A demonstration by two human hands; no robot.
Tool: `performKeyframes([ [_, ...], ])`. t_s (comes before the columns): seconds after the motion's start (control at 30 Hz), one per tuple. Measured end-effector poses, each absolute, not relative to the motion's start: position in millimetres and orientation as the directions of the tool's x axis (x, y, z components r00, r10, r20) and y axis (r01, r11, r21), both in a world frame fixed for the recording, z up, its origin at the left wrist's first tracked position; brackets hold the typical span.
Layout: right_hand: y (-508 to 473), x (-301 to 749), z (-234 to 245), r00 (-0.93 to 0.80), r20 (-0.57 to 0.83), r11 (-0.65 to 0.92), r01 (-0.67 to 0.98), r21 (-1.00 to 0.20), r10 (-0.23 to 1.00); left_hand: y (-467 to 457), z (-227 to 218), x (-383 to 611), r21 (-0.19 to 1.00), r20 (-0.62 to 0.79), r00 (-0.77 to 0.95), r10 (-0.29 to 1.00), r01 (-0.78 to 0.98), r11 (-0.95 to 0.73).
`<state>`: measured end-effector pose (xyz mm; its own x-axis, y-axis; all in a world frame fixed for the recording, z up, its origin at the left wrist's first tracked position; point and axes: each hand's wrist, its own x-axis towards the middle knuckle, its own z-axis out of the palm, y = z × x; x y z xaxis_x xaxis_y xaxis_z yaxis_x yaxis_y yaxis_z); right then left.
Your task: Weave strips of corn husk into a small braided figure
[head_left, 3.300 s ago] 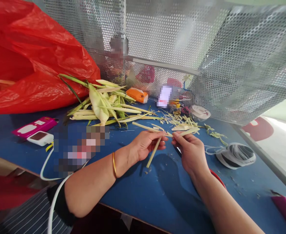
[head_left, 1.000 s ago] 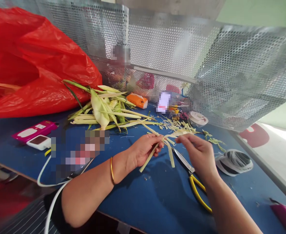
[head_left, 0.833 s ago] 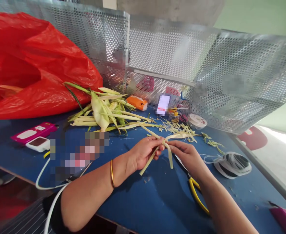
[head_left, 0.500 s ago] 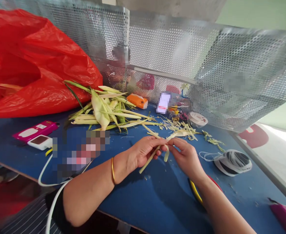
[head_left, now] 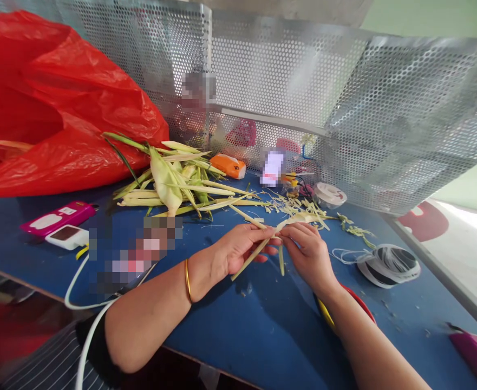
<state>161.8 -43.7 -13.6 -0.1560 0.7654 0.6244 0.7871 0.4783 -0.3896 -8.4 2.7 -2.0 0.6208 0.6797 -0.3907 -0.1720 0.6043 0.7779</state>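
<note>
Above the blue table (head_left: 230, 330), my left hand (head_left: 244, 249) is closed, pinching crossed pale yellow-green husk strips (head_left: 249, 261) between thumb and fingers. My right hand (head_left: 307, 253) is closed on the same strips, its fingertips touching those of the left. One strip slants down to the left below my left hand. A shorter end hangs straight down between the hands, and a broader piece runs up to the right behind my right fingers. Just beyond lies a heap of pale husk leaves (head_left: 167, 187), with small trimmed scraps (head_left: 299, 208) beside it.
A large red plastic bag (head_left: 71, 124) fills the back left. A perforated metal screen (head_left: 262, 76) stands behind. On the table are an orange tissue pack (head_left: 228, 166), a magenta device (head_left: 59, 218), a white cable (head_left: 76, 281), a thread spool (head_left: 388, 265) and a round container (head_left: 330, 195).
The short strip end between my hands now hangs straighter and lower. My right fingers have shifted slightly, and my left fingers have opened out a little below the strips.
</note>
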Motion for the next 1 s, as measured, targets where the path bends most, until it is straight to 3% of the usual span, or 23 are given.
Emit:
performKeyframes([
  [0.23, -45.5, 163.4, -8.8, -0.226, 0.589, 0.499, 0.791, -0.354, 0.776, 1.4, 2.5, -7.9, 0.75, -0.421, 0.615, 0.667, -0.177, 0.637],
  [0.37, -45.9, 163.0, -8.7, -0.172, 0.567, 0.489, 0.733, -0.472, 0.805, 0.9, 1.6, -7.5, 0.774, -0.382, 0.605, 0.699, -0.204, 0.599],
  [0.43, -45.3, 162.4, -9.4, -0.094, 0.494, 0.435, 0.633, -0.641, 0.865, 0.8, 0.9, -7.7, 0.784, -0.369, 0.591, 0.717, -0.216, 0.582],
  [0.53, -45.4, 158.9, -11.1, 0.017, 0.286, 0.265, 0.328, -0.907, 0.958, 0.0, 1.2, -7.4, 0.797, -0.366, 0.592, 0.718, -0.199, 0.57],
  [0.63, -47.7, 151.8, -12.7, 0.1, 0.129, 0.124, 0.052, -0.991, 0.987, -3.5, 1.9, -5.3, 0.855, -0.341, 0.589, 0.732, -0.13, 0.503],
  [0.7, -49.6, 147.0, -13.6, 0.176, 0.074, 0.08, -0.028, -0.996, 0.982, -6.6, 1.6, -3.2, 0.892, -0.318, 0.587, 0.745, -0.082, 0.445],
  [0.83, -49.7, 144.2, -15.9, 0.302, 0.092, 0.098, -0.004, -0.995, 0.949, -9.8, -0.3, -1.1, 0.901, -0.312, 0.605, 0.733, -0.056, 0.43],
  [1.0, -45.9, 153.2, -16.2, 0.315, 0.163, 0.095, 0.22, -0.971, 0.935, -5.8, -0.1, -3.7, 0.868, -0.323, 0.564, 0.76, -0.142, 0.475],
])
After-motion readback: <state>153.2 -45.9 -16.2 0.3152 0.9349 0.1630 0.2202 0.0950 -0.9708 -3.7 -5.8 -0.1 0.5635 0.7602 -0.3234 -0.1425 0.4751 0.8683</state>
